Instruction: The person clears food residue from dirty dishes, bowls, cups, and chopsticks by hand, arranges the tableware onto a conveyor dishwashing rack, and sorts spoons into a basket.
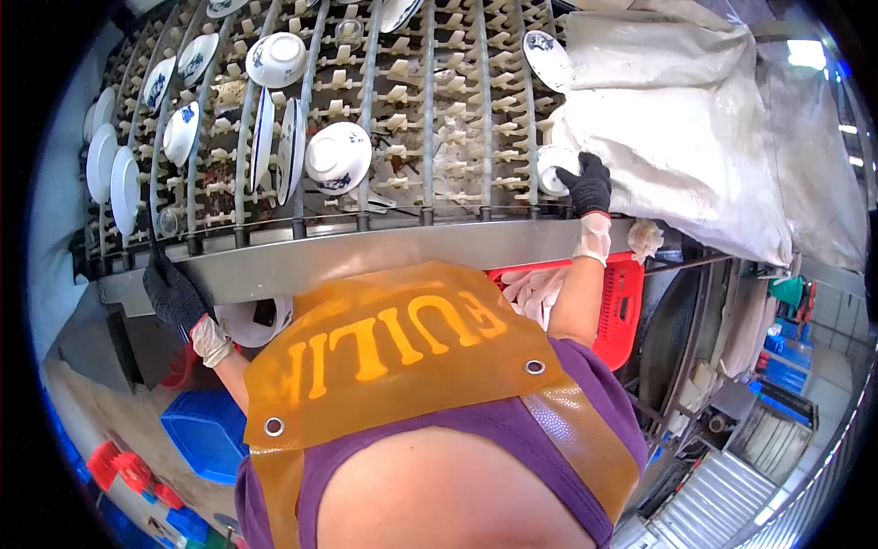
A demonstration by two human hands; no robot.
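While the right hand (588,188) reaches a dish (551,171), fingers curled, left hand (174,295) at steel ledge (366,250), grip unclear.

Bright view, bowed toward the rim.
I see glare bleaching the sheet (672,114) beside the right hand (587,188) and a blown-out patch (807,53) farther right. Sheen marks the rail (366,252) between it and the left hand (174,291); black fills the corners.

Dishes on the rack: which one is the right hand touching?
The small white dish at the near edge, beside the white sheet. The right hand's fingers are at its rim; the blue-patterned dish farther up lies clear of them.
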